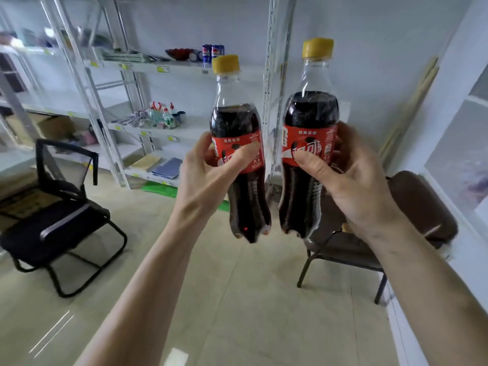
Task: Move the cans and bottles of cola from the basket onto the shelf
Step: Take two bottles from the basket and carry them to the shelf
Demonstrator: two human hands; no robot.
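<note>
I hold two cola bottles upright in front of me, both with yellow caps and red labels. My left hand (208,175) grips the left cola bottle (237,122) around its label. My right hand (351,180) grips the right cola bottle (311,112) the same way, a little higher. The white metal shelf (184,68) stands ahead against the wall; two blue cola cans (212,51) stand on its upper board. No basket is in view.
A black mesh chair (60,212) stands on the floor at the left. A brown padded chair (417,207) sits at the right, close to the wall. Lower shelf boards carry spray bottles (163,112) and folders (166,167). A red bowl (179,52) sits beside the cans.
</note>
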